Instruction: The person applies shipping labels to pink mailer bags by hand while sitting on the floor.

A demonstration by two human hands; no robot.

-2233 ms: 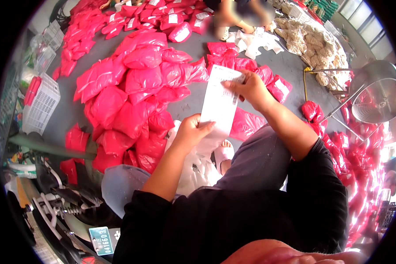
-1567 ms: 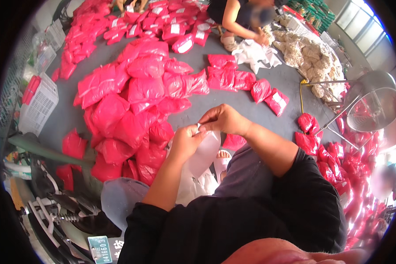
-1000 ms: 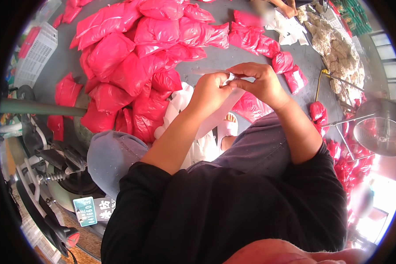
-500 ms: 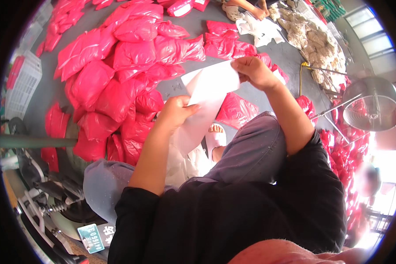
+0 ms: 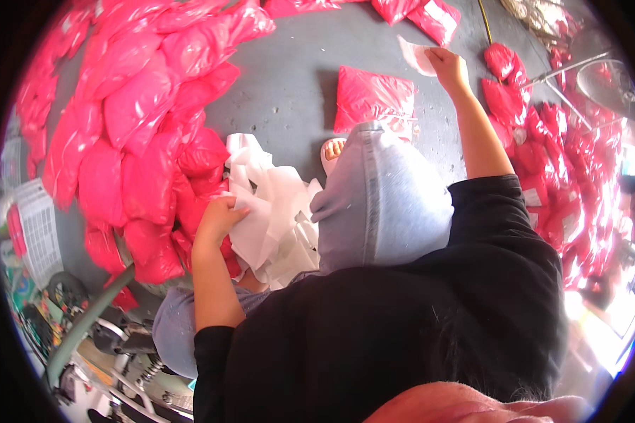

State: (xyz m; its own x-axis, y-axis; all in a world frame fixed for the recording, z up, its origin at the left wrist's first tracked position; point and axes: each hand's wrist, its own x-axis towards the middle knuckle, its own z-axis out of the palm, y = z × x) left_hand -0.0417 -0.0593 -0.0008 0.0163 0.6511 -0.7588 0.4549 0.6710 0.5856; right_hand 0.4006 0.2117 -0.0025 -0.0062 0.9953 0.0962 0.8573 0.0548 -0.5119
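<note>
My right hand (image 5: pixel 448 69) is raised out ahead on the right, fingers closed on one end of a small white paper sheet (image 5: pixel 418 56). Low on the left, my left hand (image 5: pixel 220 220) pinches the edge of a white paper strip (image 5: pixel 252 224). That strip lies against a heap of crumpled white paper strips (image 5: pixel 286 187) between my legs. Flat on the floor in front of my foot rests a pink plastic package (image 5: pixel 374 95), apart from both hands. The sheet in my right hand is nearest to it.
A large pile of stuffed pink packages (image 5: pixel 141 106) covers the left side. More pink packages (image 5: pixel 564 176) are heaped on the right, beside a metal stand with a round shade (image 5: pixel 607 84). A white crate (image 5: pixel 39 225) and a parked two-wheeler (image 5: pixel 120 352) stand at left.
My hands have moved far apart, the right one forward and right, the left one back and down. The paper stretched between them is now in two separate pieces. My view has shifted.
</note>
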